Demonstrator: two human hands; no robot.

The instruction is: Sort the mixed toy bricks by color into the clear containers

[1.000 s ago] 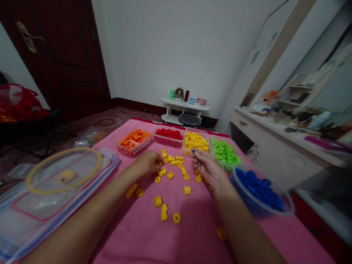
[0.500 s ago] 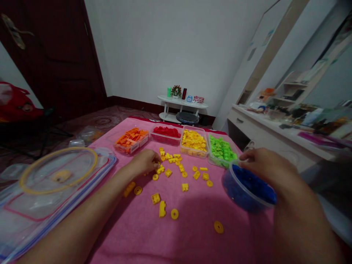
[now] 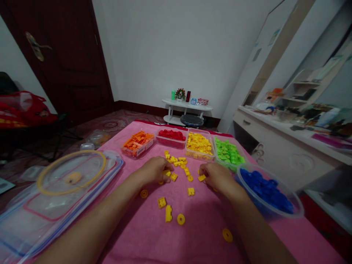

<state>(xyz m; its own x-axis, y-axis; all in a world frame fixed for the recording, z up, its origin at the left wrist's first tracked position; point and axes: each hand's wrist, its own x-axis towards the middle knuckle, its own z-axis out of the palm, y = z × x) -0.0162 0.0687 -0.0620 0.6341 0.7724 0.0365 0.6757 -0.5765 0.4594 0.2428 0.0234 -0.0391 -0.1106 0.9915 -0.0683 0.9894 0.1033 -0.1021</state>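
My left hand (image 3: 155,169) is low over the pink cloth, its fingers curled closed around a yellow building brick (image 3: 167,173); a square yellow brick (image 3: 173,177) lies against its fingertips. To the right, my right hand (image 3: 218,176) pinches another yellow brick (image 3: 201,178) between thumb and fingers, close to the cloth. Between and beyond the hands lie several loose yellow pieces (image 3: 180,161). Nearer me are a long brick (image 3: 168,213), a square one (image 3: 161,202), a yellow ring (image 3: 180,219) and a second ring (image 3: 227,235).
Along the far side stand clear tubs of orange bricks (image 3: 138,141), red bricks (image 3: 172,135), yellow bricks (image 3: 198,143) and green bricks (image 3: 229,151). A round tub of blue bricks (image 3: 266,190) sits by my right forearm. Stacked clear lids (image 3: 71,190) lie on the left.
My right hand has left the blue tub and come left and down to the yellow pieces, closing on one. My left hand stays among the yellow bricks. The view has shifted slightly.
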